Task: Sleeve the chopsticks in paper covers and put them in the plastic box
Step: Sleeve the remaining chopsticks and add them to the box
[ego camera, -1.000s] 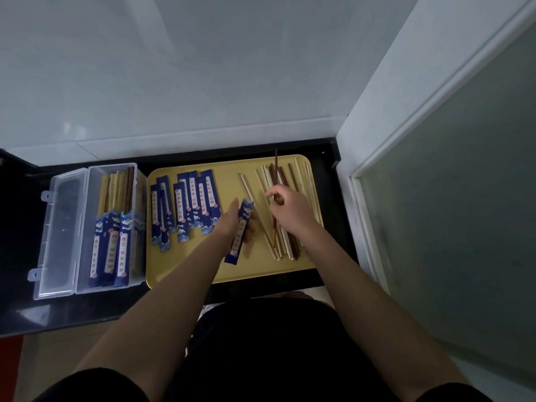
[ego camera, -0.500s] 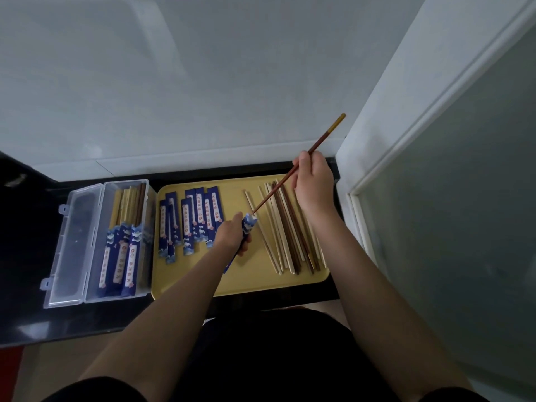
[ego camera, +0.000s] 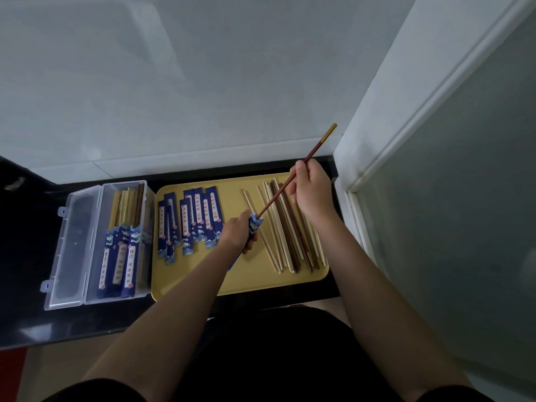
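A pale wall (ego camera: 203,82) and a white frame (ego camera: 406,111) with frosted glass close in a dark counter (ego camera: 26,227), where a yellow tray (ego camera: 261,282) lies beside a clear box (ego camera: 95,297) with its lid (ego camera: 72,248) swung open to the left. In the box about 3 sleeved pairs (ego camera: 120,256) lie side by side, their blue covers toward the near end and the stick ends showing beyond them; that looks like the finished share so far. On the tray's left half roughly 8 empty sleeves (ego camera: 191,221) wait in a loose row, and on its right half a pile of loose chopsticks (ego camera: 287,239), pale and dark, is still to be done, so by my reckoning less than half the job is behind. The left hand (ego camera: 236,232) grips 1 sleeve (ego camera: 254,224) held up over the tray's middle, its mouth pointing up and right. The right hand (ego camera: 311,188) pinches a dark chopstick (ego camera: 314,149) near its middle, its lower tip right at the sleeve's mouth; whether it has entered I cannot tell. Whether it is 1 stick or a pair held together is also unclear. Left to do: push it in, then carry it to the box.
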A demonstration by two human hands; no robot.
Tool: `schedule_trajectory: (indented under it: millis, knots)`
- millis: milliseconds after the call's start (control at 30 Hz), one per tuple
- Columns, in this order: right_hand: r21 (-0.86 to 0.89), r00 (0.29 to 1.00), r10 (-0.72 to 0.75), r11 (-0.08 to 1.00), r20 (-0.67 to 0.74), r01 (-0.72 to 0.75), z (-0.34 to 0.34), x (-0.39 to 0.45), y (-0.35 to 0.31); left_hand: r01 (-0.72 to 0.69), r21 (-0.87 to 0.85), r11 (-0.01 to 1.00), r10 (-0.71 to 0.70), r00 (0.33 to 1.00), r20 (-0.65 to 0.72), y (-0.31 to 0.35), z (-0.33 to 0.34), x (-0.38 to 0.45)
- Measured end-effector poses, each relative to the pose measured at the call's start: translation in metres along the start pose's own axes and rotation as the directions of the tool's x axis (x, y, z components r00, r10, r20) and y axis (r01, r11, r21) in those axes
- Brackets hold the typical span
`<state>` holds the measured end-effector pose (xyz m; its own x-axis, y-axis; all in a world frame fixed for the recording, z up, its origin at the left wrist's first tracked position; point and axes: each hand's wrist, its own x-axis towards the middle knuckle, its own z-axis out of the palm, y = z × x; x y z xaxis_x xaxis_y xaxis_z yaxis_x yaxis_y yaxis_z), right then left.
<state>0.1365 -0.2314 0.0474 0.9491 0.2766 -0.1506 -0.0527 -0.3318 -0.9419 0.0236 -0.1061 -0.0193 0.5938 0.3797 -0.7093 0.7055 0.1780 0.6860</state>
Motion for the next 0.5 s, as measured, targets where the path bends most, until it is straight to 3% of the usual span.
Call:
schedule_trajectory:
  millis: [167, 267, 400, 500]
  knots:
    - [-0.144, 0.980, 0.071, 0.989, 0.187, -0.044, 0.007, -0.007, 0.010, -0.030, -0.030, 0.999, 0.031, 0.999, 0.032, 0.012, 0.010, -0.002]
    - [-0.229, 0.917, 0.230, 0.960, 0.325, -0.160, 0.014, -0.014, 0.019, -0.013, -0.012, 1.000, 0.013, 1.000, 0.007, 0.025, 0.020, -0.003]
    - [-0.234, 0.865, 0.338, 0.935, 0.370, -0.265, 0.010, -0.013, 0.026, 0.110, -0.078, 0.991, -0.108, 0.994, 0.030, 0.027, 0.021, 0.000]
    - [-0.360, 0.901, 0.365, 0.893, 0.236, -0.268, 0.003, -0.007, 0.044, 0.166, -0.128, 0.978, -0.157, 0.984, 0.082, 0.022, 0.017, 0.002]
